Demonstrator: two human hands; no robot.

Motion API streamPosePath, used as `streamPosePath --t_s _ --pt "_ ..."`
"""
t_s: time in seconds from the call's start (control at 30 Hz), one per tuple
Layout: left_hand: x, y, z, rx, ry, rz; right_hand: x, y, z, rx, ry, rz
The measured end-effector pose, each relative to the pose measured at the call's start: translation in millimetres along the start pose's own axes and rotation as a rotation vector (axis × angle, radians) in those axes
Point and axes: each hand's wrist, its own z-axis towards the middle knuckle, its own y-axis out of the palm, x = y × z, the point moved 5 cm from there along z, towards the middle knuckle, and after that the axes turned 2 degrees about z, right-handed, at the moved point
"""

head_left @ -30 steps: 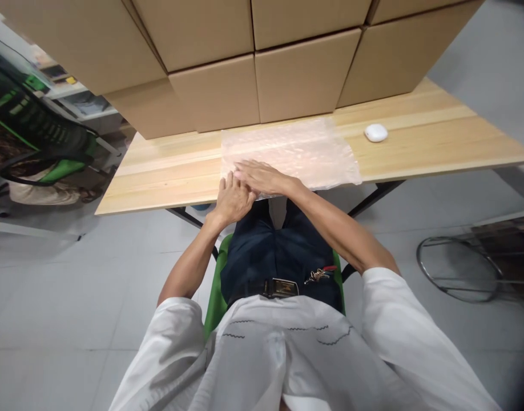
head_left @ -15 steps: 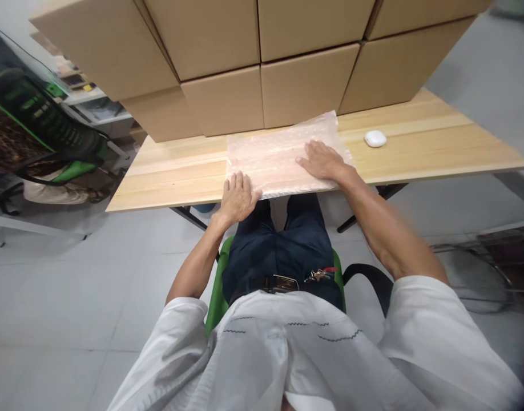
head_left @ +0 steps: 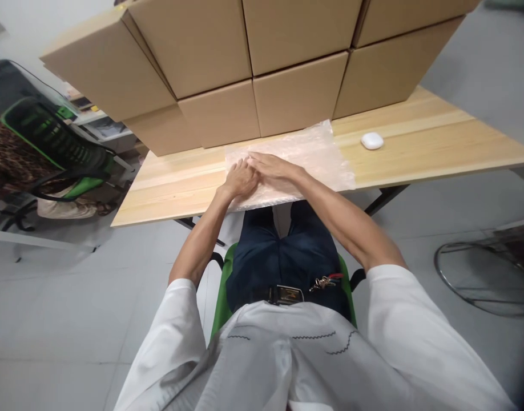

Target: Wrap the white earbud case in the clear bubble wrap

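Note:
A sheet of clear, pinkish bubble wrap [head_left: 313,154] lies flat on the wooden table [head_left: 437,137], its near edge along the table's front edge. On its left part rests my left hand [head_left: 242,178], fingers stretched out over the plastic. My right hand [head_left: 270,165] lies flat beside it, its fingertips meeting or overlapping the left hand's fingers. Neither hand grips anything that I can see. The plastic under both palms is hidden.
Large cardboard boxes [head_left: 300,94] are stacked in two rows along the table's back. A small white rounded case [head_left: 372,141] sits to the right of the wrap. At left, a person sits in a black and green chair [head_left: 39,137]. A metal-framed stool [head_left: 484,279] stands at right.
My right hand has slid left across the bubble wrap to my left hand. The left hand still rests on the wrap's left side. The view has shifted slightly.

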Motion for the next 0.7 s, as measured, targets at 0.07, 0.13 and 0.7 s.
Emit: streamPosePath --t_s 0.07,0.13,0.7 --pt "2 11.3 8 -0.024 -0.005 -0.019 -2 18 11 -0.056 0.030 0.060" --pt "2 18.9 9 0.009 -0.036 -0.045 4 28 14 -0.086 0.102 0.009" --pt "5 16.4 -8 0.071 -0.122 -0.048 129 -90 -52 0.018 0.682 -0.388"
